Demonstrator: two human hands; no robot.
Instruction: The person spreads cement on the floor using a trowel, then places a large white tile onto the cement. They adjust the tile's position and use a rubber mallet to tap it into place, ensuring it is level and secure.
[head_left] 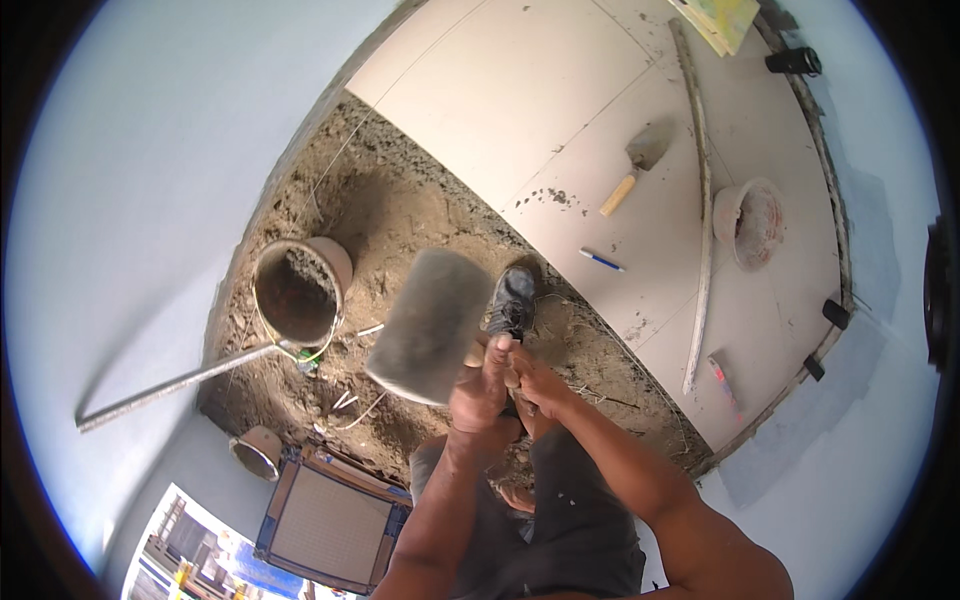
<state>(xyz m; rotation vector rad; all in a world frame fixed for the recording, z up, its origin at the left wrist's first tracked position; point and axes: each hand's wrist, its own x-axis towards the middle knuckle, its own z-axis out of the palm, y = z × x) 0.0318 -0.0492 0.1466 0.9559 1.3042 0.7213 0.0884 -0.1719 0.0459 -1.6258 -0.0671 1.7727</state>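
Note:
Both my hands are wrapped round the handle of a hoe (430, 325), whose broad grey blade is raised and slightly blurred to the left of my fists. My left hand (480, 395) grips beside the blade with its thumb up. Close against it on the right, my right hand (535, 380) is closed on the handle too. Much of the handle is hidden by my fingers. Below lies bare, loose soil (420, 220), where my dark shoe (515, 300) stands. Left of the blade, a bucket (338, 260) with soil inside has its wire handle hanging down.
Pale floor tiles (480, 60) border the soil at right, carrying a trowel (645, 150), a pen (602, 260), a long wooden strip (698, 250) and a tub (757, 225). A pole (180, 385) leans at left. A smaller bucket (257, 450) and boxed tiles (325, 520) sit lower left.

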